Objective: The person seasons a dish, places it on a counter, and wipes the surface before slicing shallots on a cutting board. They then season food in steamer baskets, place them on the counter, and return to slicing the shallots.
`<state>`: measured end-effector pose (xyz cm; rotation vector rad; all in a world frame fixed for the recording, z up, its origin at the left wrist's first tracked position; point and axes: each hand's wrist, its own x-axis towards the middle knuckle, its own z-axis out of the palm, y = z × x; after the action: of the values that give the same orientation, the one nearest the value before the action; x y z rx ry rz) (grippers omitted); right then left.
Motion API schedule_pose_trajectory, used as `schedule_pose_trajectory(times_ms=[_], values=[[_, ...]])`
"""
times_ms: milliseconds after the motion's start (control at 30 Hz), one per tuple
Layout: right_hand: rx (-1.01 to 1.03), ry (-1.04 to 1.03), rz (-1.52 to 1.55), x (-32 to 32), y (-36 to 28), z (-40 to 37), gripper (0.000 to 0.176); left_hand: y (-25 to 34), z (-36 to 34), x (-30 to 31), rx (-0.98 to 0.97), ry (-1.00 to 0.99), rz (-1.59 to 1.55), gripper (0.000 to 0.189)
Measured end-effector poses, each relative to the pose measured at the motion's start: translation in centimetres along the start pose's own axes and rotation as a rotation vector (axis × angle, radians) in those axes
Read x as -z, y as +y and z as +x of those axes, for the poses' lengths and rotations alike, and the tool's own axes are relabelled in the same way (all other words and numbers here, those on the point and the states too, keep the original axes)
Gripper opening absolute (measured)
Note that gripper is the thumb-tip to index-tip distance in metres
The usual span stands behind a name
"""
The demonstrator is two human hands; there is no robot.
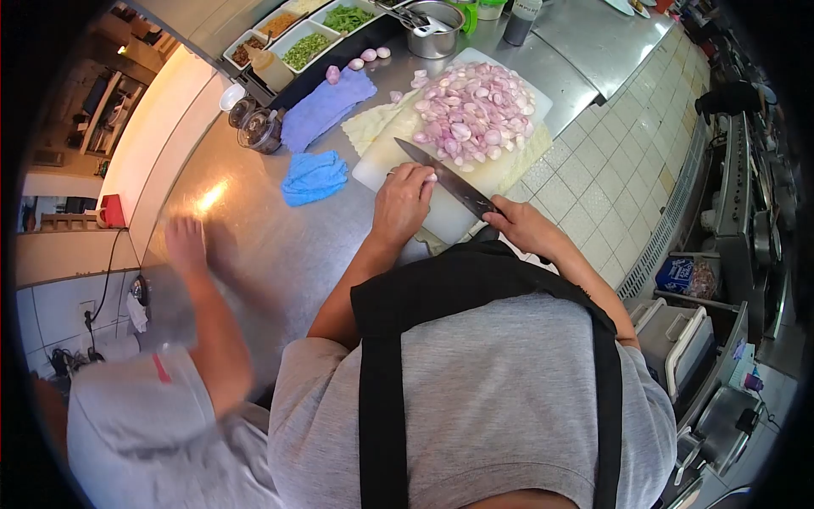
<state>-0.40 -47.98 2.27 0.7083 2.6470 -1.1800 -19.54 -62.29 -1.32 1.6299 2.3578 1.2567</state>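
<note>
My right hand is wrapped round the handle of a kitchen knife, its dark blade angled to the upper left over the white cutting board. Close beside the blade, my left hand has its fingers curled together, with a small pale piece, seemingly a shallot, at the fingertips. A large heap of sliced shallots covers the far part of the board. Under the board shows a pale yellow cloth.
Left of the board lie a blue cloth and a purple cloth, with whole shallots behind. Herb containers, a steel pot and a dark bottle line the back. A co-worker's blurred arm reaches over the steel counter.
</note>
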Motion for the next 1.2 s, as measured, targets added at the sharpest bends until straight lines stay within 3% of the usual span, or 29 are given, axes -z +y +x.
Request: schedule_pose_trajectory(times_ms=[167,400,700,900,1033,1200], values=[[-0.005,0.112,-0.221,0.3,-0.1,-1.4,0.028,0.4,0.8,-0.3,0.021,-0.070,0.056,0.021],[-0.036,0.156,-0.380,-0.7,-1.4,-2.0,0.026,0.1,0.4,0.5,0.021,0.018,-0.058,0.019],[0.140,0.261,-0.603,-0.1,-1.2,-3.3,0.023,-0.3,0.0,0.2,-0.054,0.033,-0.068,0.015],[0.062,0.180,-0.602,0.5,-2.5,-4.5,0.021,-0.4,0.0,0.1,-0.047,0.028,-0.066,0.013],[0.083,0.219,-0.590,-1.6,-0.9,-1.9,0.021,-0.5,0.1,0.0,-0.064,0.052,-0.091,0.013],[0.129,0.218,-0.632,0.2,-2.3,-2.2,0.022,-0.6,0.0,-0.1,-0.044,0.046,-0.081,0.013]])
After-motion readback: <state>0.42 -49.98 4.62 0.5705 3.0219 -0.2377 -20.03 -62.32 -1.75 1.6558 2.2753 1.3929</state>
